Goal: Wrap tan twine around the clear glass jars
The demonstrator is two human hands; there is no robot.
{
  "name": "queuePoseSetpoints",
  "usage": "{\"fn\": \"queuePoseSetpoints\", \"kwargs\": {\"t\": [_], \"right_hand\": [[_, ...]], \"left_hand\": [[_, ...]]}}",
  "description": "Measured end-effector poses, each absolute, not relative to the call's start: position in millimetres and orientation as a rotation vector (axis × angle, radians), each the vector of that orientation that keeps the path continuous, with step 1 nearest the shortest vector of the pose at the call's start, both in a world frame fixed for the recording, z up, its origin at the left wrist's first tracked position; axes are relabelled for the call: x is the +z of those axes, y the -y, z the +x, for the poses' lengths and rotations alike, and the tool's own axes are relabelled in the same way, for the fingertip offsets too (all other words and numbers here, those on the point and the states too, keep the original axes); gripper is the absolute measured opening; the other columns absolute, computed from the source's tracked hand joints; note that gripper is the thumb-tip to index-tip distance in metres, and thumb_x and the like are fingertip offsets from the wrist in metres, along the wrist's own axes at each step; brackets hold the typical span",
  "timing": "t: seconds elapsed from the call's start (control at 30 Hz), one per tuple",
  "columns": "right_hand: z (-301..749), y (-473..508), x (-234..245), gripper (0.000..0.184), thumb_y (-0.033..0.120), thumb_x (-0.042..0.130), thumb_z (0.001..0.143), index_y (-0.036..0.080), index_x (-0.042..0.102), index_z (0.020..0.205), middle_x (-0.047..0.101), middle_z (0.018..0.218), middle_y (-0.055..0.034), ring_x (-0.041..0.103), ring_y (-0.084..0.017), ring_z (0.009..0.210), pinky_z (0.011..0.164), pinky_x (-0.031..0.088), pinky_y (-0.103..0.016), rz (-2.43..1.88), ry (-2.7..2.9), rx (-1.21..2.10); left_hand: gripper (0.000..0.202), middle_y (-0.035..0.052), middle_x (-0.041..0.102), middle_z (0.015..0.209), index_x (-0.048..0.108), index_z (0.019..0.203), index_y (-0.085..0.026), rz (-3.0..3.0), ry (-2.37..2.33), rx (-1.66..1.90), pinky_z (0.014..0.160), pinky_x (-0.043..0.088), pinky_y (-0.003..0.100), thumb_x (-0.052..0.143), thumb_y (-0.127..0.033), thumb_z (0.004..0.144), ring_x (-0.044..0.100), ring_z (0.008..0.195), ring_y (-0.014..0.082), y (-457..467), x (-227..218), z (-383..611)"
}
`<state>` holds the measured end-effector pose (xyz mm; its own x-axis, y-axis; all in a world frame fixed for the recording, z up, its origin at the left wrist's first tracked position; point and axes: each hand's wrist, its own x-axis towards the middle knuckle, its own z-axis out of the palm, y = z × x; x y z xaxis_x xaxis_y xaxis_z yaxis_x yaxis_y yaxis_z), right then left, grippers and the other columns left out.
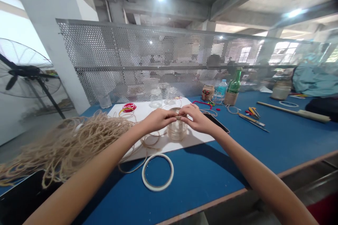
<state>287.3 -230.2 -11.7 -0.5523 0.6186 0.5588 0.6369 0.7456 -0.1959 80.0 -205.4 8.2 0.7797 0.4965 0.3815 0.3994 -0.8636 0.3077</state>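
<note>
A clear glass jar [176, 133] stands upright on a white sheet [196, 140], with thin brown twine at its neck. At the front of the jar's neck, my left hand [161, 119] has its thumb and fingers pinched on the twine. My right hand [196, 116] pinches there too, its fingertips almost meeting the left ones. The small stretch of twine between the fingertips is partly hidden. To the left spreads a big loose heap of twine [89, 140], with strands looping toward the jar. A white tape roll [157, 187] lies flat in front of the jar.
Two glass jars [156, 98] and a red spool [129, 107] stand behind. A phone [216, 122] lies right of the jar. Further right are a twine-wrapped green bottle [234, 86], scissors [253, 112] and a rolled stick [293, 111]. A perforated metal screen [148, 56] borders the blue table.
</note>
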Motion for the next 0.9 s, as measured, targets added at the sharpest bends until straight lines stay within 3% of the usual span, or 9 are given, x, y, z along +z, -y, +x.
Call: {"fn": "queuePoseSetpoints", "kwargs": {"t": [0.13,0.33,0.53,0.73,0.9], "right_hand": [[289,228,-12,0.016,0.032,0.044,0.089,0.019,0.053,0.091,0.059,0.091,-0.0055,0.049,-0.019,0.093,0.092,0.029,-0.040,-0.953,2.311,0.017],[293,226,-11,0.014,0.031,0.044,0.089,0.020,0.052,0.090,0.057,0.090,-0.0040,0.050,-0.017,0.091,0.093,0.028,-0.040,-0.943,2.323,0.059],[295,226,-11,0.013,0.030,0.043,0.088,0.019,0.051,0.091,0.057,0.091,-0.0044,0.049,-0.018,0.093,0.096,0.025,-0.043,-0.971,2.333,0.074],[290,235,-8,0.014,0.032,0.044,0.088,0.021,0.050,0.095,0.058,0.096,-0.0033,0.049,-0.018,0.099,0.103,0.008,-0.051,-1.030,2.340,0.055],[281,242,-8,0.015,0.033,0.043,0.089,0.021,0.049,0.083,0.059,0.084,-0.0004,0.050,-0.018,0.099,0.104,0.002,-0.051,-1.101,2.253,-0.172]], "left_hand": [[0.033,0.0002,0.068,0.081,0.057,0.118,-0.019,2.755,-0.717,0.675,0.059,0.037,0.019,0.047,-0.025,0.087,0.051,0.058,0.0081,202,8,77],[0.031,0.0011,0.067,0.074,0.059,0.114,-0.016,2.812,-0.711,0.702,0.060,0.040,0.019,0.046,-0.027,0.088,0.052,0.057,0.0084,195,4,74],[0.030,0.0020,0.069,0.086,0.058,0.115,-0.019,2.905,-0.667,0.784,0.062,0.040,0.020,0.045,-0.028,0.090,0.056,0.061,0.0086,188,-5,73],[0.026,0.0016,0.069,0.082,0.060,0.107,-0.020,2.935,-0.720,0.864,0.060,0.039,0.020,0.043,-0.030,0.090,0.057,0.061,0.0102,189,-13,75],[0.026,0.0032,0.068,0.080,0.061,0.102,-0.018,2.943,-0.766,0.851,0.060,0.039,0.021,0.042,-0.031,0.091,0.058,0.063,0.0119,197,-11,79]]}}
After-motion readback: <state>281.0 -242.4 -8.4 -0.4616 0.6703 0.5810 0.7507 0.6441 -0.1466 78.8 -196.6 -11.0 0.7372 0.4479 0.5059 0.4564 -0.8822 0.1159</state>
